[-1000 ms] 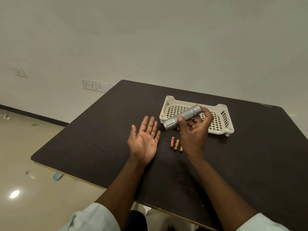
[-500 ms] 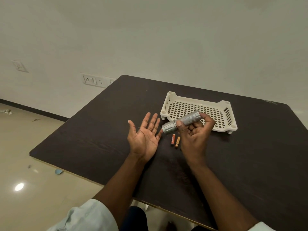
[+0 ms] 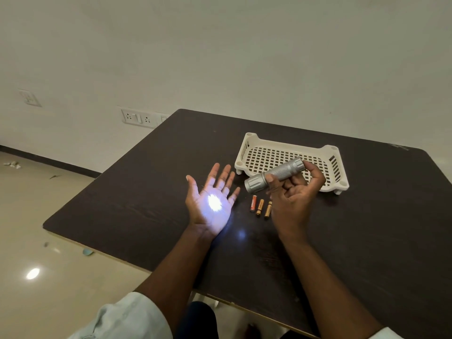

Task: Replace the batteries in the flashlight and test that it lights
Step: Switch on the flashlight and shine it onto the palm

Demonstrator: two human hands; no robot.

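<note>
My right hand (image 3: 292,195) grips a silver flashlight (image 3: 275,174) above the dark table (image 3: 137,199), its head pointing left and down. The flashlight is lit: a bright white spot falls on the palm of my left hand (image 3: 211,200), which is held flat, palm up, fingers spread, holding nothing. A fainter glow shows on the table beside that wrist. Three small batteries (image 3: 260,206), orange and gold, lie side by side on the table between my hands, just below the flashlight.
A cream perforated plastic tray (image 3: 288,149) stands on the table behind my right hand. The table's left edge drops to a shiny tiled floor (image 3: 36,241). A wall socket panel (image 3: 138,117) sits on the wall behind.
The flashlight has come on and a bright spot now lights my left palm. Both hands have stayed nearly in place, and the third battery shows again beside my right hand.
</note>
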